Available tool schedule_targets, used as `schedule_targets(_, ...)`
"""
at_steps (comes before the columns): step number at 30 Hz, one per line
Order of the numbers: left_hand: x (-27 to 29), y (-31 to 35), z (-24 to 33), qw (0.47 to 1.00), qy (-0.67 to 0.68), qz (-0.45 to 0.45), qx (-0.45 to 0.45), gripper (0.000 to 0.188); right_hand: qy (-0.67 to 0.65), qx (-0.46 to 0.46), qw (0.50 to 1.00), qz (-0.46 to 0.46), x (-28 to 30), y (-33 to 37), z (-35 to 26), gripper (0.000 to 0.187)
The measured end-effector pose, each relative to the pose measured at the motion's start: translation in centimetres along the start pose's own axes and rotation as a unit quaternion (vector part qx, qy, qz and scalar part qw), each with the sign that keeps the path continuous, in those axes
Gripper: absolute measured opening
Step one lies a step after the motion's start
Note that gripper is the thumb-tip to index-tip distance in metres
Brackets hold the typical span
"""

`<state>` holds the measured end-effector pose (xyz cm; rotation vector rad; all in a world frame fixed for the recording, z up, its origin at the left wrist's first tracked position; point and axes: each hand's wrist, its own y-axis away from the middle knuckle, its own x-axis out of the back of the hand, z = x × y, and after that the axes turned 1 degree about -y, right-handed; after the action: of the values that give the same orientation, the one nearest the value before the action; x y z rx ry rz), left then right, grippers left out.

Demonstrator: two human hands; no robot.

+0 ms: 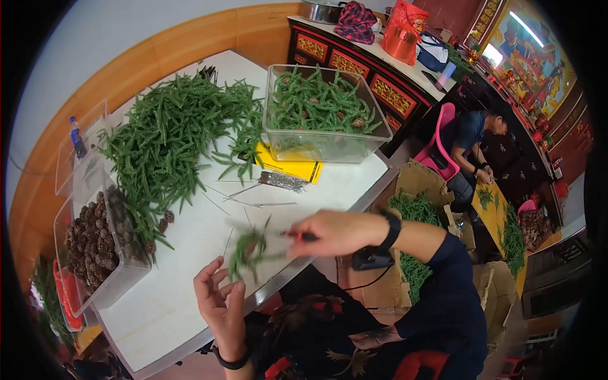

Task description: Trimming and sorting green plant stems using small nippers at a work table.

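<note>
My left hand (220,301) is palm up at the table's near edge, fingers apart, with nothing gripped in it. Just beyond its fingertips is a green artificial pine sprig (244,256), blurred by motion, with a brownish patch in its middle. My right hand (339,231) is closed round a small red-and-black-handled tool (306,236), whose working end is smeared and hard to make out. Whether the sprig touches that tool cannot be told. Thin wires (259,204) lie loose on the white table (171,291) beyond both hands.
A large heap of green sprigs (168,130) covers the far left. Pine cones (95,244) fill a clear bin at left; another clear bin (329,149) holds sprigs with cones. Wire bundles (283,181) lie by a yellow packet (297,168). Cardboard boxes (421,177) and a seated person (472,136) are right.
</note>
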<state>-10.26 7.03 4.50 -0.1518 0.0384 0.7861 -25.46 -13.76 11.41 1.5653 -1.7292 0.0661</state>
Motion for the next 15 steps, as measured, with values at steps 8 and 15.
schedule_targets(8, 2.8, 3.1, 6.5, 0.981, 0.108, -0.097, -0.125, 0.044, -0.027, -0.126, 0.904, 0.407, 10.5, 6.6, 3.4, 0.052)
schedule_targets(15, 7.8, 2.1, 2.8, 0.838, 0.246, -0.355, -0.334, 0.024, 0.245, -0.277, 0.815, 0.445, 15.0, 6.9, 10.4, 0.049)
